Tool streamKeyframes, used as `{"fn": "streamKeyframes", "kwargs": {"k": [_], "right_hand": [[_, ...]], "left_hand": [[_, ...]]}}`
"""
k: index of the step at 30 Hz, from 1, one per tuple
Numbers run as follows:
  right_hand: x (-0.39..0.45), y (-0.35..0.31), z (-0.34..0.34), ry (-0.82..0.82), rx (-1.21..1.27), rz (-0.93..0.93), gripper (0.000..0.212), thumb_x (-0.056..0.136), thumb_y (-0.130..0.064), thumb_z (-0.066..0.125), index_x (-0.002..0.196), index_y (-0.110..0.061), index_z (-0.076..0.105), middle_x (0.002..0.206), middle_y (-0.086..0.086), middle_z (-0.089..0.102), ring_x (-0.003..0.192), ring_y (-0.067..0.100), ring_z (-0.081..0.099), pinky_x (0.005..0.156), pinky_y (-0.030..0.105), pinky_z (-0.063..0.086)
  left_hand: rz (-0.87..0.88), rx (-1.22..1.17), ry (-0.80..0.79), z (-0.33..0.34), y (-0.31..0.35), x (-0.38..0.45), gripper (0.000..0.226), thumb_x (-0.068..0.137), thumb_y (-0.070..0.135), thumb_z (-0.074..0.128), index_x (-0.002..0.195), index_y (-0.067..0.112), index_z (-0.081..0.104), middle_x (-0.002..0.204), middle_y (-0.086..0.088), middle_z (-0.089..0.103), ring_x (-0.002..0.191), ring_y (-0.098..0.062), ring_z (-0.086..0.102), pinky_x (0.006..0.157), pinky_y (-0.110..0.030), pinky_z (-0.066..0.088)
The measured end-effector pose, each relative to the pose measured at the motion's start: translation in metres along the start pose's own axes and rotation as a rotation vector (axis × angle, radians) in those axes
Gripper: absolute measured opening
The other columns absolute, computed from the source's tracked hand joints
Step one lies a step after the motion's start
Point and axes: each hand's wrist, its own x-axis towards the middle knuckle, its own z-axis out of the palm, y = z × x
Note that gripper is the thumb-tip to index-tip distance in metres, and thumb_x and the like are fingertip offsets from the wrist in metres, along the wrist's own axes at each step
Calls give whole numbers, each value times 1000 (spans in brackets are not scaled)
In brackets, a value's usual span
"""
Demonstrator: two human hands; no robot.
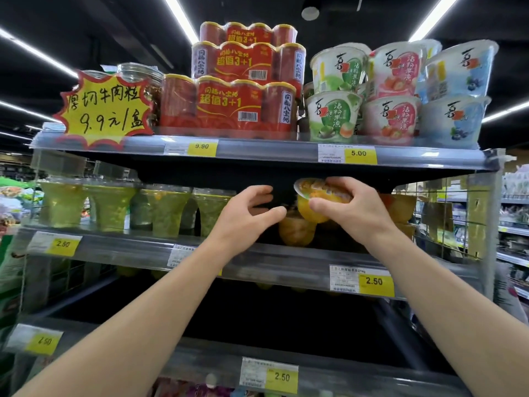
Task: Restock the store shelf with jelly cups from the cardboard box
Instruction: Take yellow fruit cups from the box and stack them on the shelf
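Observation:
My right hand (350, 209) grips an orange jelly cup (313, 200) by its lid and side, tilted, just under the top shelf and above other orange jelly cups (296, 232) standing on the second shelf (143, 249). My left hand (247, 216) hovers beside it to the left with fingers loosely spread, holding nothing. The cardboard box is out of view.
Green jelly cups (111, 206) fill the left of the second shelf. On the top shelf (257, 151) stand red can multipacks (229, 107), large jelly tubs (398, 93) and a yellow price sign (104, 110). A wire side panel (458, 219) closes the shelf's right end. Lower shelves look dark.

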Motion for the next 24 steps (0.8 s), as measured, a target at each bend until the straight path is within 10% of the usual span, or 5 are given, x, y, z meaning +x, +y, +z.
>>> {"fn": "streamKeyframes", "kwargs": {"k": [10, 18, 24], "right_hand": [[39, 9, 32, -185, 76, 118, 74, 64, -72, 72, 122, -26, 65, 112, -5, 70, 102, 12, 66, 95, 40, 55], [31, 30, 19, -136, 130, 82, 52, 75, -43, 76, 124, -36, 61, 115, -6, 68, 106, 14, 65, 99, 42, 53], [31, 26, 22, -36, -11, -5, 34, 85, -24, 74, 118, -29, 66, 103, -6, 71, 98, 11, 66, 86, 25, 51]], "left_hand": [[-155, -116, -87, 9, 2, 28, 36, 99, 39, 56, 135, 44, 54, 121, 11, 63, 111, -15, 61, 95, -40, 55], [-80, 27, 26, 17, -12, 45, 45, 68, 57, 69, 111, 45, 66, 98, 9, 73, 95, -14, 69, 88, -45, 59], [-6, 102, 94, 22, -9, 55, 29, 80, 24, 79, 105, 28, 66, 94, 6, 72, 90, -13, 69, 86, -41, 58]]}}
